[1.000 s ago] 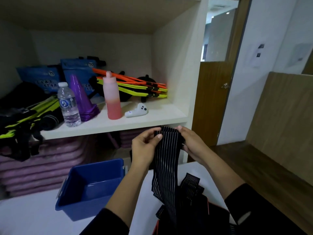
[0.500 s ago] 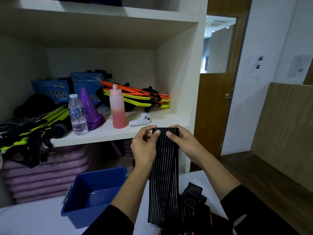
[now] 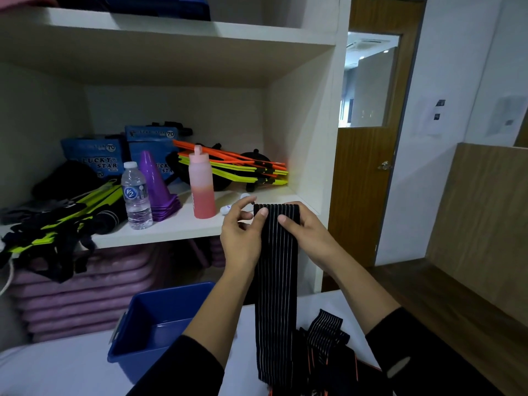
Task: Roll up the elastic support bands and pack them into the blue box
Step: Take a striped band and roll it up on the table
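Centre frame, the left hand [image 3: 241, 238] and right hand [image 3: 307, 234] pinch the top of a hanging black striped band [image 3: 275, 295]. Rolling looks just begun (next: turn it downward tightly). The blue box [image 3: 160, 324] waits lower left.

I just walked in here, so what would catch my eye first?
A long black striped elastic band hangs in the centre, its top edge pinched by the left hand and the right hand. Lower left, an open blue box sits on the white table; on the shelf behind stand a pink bottle and a stack of purple cones.
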`<state>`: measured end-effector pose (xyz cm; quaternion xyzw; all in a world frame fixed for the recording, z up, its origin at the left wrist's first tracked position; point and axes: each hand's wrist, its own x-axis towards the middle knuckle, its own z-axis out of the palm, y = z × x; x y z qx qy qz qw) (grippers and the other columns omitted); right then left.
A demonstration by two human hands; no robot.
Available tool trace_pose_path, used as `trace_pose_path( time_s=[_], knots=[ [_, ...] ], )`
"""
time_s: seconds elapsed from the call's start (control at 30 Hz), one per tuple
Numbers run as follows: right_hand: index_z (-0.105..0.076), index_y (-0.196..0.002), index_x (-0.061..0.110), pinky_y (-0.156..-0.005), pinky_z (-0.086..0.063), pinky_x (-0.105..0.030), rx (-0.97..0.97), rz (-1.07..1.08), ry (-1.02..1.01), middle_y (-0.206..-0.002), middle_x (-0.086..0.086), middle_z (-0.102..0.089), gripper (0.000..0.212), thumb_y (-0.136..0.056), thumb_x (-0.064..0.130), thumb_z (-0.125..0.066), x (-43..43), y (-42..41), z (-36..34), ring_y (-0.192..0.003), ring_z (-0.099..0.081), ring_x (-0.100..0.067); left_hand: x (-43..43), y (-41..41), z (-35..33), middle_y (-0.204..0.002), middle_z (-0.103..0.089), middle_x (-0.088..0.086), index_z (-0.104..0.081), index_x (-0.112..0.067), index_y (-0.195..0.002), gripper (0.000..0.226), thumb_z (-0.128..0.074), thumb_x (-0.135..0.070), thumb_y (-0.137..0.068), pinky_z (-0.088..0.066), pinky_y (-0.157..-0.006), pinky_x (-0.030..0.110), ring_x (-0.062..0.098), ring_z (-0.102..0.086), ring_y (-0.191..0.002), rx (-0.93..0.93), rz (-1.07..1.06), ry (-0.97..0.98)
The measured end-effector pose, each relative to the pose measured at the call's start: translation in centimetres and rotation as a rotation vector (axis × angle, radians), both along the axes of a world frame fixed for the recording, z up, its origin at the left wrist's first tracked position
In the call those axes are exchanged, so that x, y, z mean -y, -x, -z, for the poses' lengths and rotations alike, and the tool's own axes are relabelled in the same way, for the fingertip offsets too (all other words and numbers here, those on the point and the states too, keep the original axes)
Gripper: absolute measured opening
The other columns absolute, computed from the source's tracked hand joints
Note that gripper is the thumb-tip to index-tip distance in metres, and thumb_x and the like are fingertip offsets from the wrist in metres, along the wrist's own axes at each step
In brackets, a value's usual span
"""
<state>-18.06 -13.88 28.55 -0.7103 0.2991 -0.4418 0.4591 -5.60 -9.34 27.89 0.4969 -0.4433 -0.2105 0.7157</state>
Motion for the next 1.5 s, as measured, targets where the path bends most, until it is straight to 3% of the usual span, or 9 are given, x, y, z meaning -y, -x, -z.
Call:
trace_pose_path(
  time_s=[0.1,0.23,0.43,0.6,0.87,0.97,1.07,1.27,1.5],
  knots=[
    [-0.050,-0.121,0.013,-0.085,-0.053,-0.029,0.050,0.002,0.002,-0.116,-0.007,-0.061,0.031,-0.093,0.026,-0.053,-0.2,-0.4,-0.3,-0.106,-0.061,-0.017,-1.2,-0.5,0.3,-0.108,-0.061,0.000,-0.055,-0.029,-0.120,0.033,-0.060,-0.033,-0.087,-0.054,-0.088,0.041,0.018,-0.062,-0.101,-0.056,0.160,-0.090],
    [-0.053,-0.117,0.013,-0.074,-0.053,-0.017,0.047,-0.047,-0.028,-0.110,-0.003,-0.064,0.029,-0.091,0.024,-0.057,-0.9,-2.1,0.1,-0.098,-0.063,-0.009,-3.2,-2.8,2.0,-0.100,-0.071,0.008,-0.066,-0.015,-0.105,0.019,-0.062,-0.017,-0.086,-0.054,-0.088,0.041,0.024,-0.067,-0.097,-0.025,0.197,-0.108],
    [-0.052,-0.123,0.014,-0.094,-0.049,-0.020,-0.047,-0.208,-0.079,-0.121,-0.003,-0.061,0.031,-0.093,0.016,-0.054,-3.5,-7.3,3.4,-0.115,-0.057,-0.013,-6.9,-7.8,4.7,-0.099,-0.072,0.011,-0.066,-0.009,-0.105,0.019,-0.062,-0.014,-0.087,-0.052,-0.093,0.047,0.027,-0.067,-0.097,-0.089,0.001,-0.148],
    [-0.052,-0.129,0.014,-0.109,-0.039,-0.042,-0.109,-0.223,-0.009,-0.129,-0.003,-0.059,0.035,-0.094,0.017,-0.052,-6.2,-13.5,4.6,-0.124,-0.051,-0.017,-10.6,-12.7,5.5,-0.106,-0.071,0.004,-0.063,-0.014,-0.111,0.022,-0.054,-0.020,-0.093,-0.050,-0.095,0.046,0.019,-0.066,-0.101,0.007,-0.101,-0.178],
    [-0.058,-0.117,0.022,-0.100,-0.047,-0.041,-0.041,-0.305,0.025,-0.115,-0.004,-0.066,0.024,-0.095,0.016,-0.049,-10.0,-25.6,3.3,-0.110,-0.061,-0.016,-15.4,-22.9,3.1,-0.105,-0.067,0.002,-0.058,-0.020,-0.109,0.021,-0.042,-0.016,-0.097,-0.049,-0.087,0.034,0.017,-0.063,-0.097,0.044,-0.259,-0.184],
    [-0.055,-0.116,0.022,-0.100,-0.047,-0.037,-0.065,-0.328,-0.056,-0.120,-0.007,-0.063,0.024,-0.095,0.012,-0.050,-10.6,-30.3,4.6,-0.114,-0.058,-0.019,-16.0,-27.9,3.7,-0.104,-0.067,0.003,-0.061,-0.014,-0.113,0.022,-0.051,-0.016,-0.093,-0.046,-0.088,0.031,0.020,-0.062,-0.098,0.089,-0.371,-0.331],
    [-0.054,-0.117,0.009,-0.085,-0.050,-0.024,-0.166,-0.283,-0.073,-0.115,-0.007,-0.063,0.024,-0.094,0.009,-0.052,-10.6,-34.5,5.9,-0.104,-0.058,-0.015,-16.0,-32.4,5.0,-0.104,-0.070,0.006,-0.063,-0.011,-0.113,0.028,-0.061,-0.019,-0.086,-0.043,-0.084,0.025,0.022,-0.063,-0.101,0.146,-0.483,-0.494],
    [-0.062,-0.109,0.007,-0.094,-0.050,-0.042,-0.187,-0.159,0.007,-0.106,-0.013,-0.069,0.024,-0.086,0.011,-0.064,-8.7,-41.7,5.5,-0.100,-0.064,-0.026,-15.0,-38.6,4.2,-0.104,-0.070,0.006,-0.065,-0.011,-0.109,0.025,-0.063,-0.017,-0.085,-0.040,-0.083,0.022,0.018,-0.062,-0.096,0.225,-0.539,-0.489],
    [-0.064,-0.106,0.008,-0.077,-0.047,-0.016,-0.123,-0.148,0.086,-0.096,-0.005,-0.069,0.023,-0.083,0.009,-0.067,-8.6,-43.0,5.6,-0.087,-0.063,-0.011,-14.9,-41.7,5.3,-0.096,-0.071,0.006,-0.065,-0.011,-0.106,0.022,-0.064,-0.015,-0.084,-0.050,-0.089,0.035,0.021,-0.065,-0.091,0.279,-0.489,-0.403]
  ],
)
